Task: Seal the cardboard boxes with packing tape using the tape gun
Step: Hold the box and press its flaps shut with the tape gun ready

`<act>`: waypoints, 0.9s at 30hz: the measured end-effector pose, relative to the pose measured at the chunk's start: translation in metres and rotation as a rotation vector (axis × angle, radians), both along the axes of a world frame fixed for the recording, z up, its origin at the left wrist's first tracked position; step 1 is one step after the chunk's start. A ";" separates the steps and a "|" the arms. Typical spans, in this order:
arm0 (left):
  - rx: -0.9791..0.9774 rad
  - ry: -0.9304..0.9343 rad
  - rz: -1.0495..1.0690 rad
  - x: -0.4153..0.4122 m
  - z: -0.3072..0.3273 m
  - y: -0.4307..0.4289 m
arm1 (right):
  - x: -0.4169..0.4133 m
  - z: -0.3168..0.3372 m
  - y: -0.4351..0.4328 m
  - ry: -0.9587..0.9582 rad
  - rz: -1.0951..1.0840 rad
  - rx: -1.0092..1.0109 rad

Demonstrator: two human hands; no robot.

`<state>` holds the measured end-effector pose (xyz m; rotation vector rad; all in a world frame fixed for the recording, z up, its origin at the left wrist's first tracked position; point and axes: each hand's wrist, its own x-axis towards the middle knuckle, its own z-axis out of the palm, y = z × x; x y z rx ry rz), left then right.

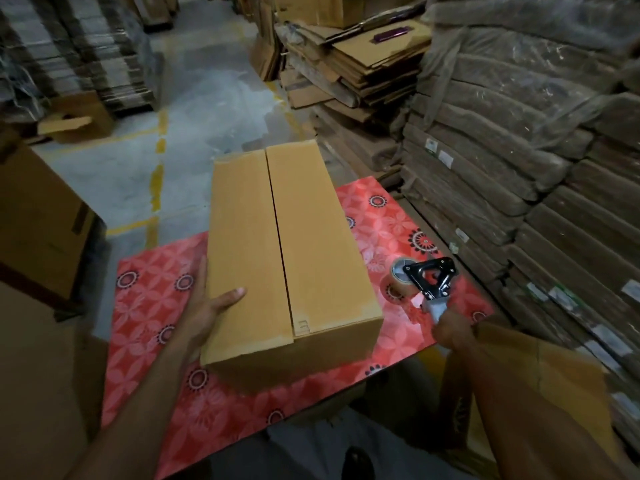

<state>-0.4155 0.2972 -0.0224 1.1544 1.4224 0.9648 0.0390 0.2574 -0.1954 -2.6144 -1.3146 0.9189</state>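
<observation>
A long tan cardboard box (284, 251) lies on a red flower-patterned table (152, 306), its two top flaps folded shut with a bare seam running lengthwise. My left hand (207, 306) grips the box's near left edge, thumb on top and fingers down the side. My right hand (450, 330) holds the grey handle of a tape gun (426, 282) to the right of the box, near the table's right edge. The gun's black metal frame carries a roll of brown tape and hovers just above the table, apart from the box.
Wrapped bundles of flat cardboard (519, 150) rise close on the right. Loose flattened boxes (360, 64) pile up behind. Made-up boxes (38, 216) stand at the left. A grey floor aisle with yellow lines (159, 174) runs ahead.
</observation>
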 end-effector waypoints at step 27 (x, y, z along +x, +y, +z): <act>-0.376 -0.640 0.066 0.132 0.075 0.049 | -0.121 0.271 0.047 1.321 0.144 0.271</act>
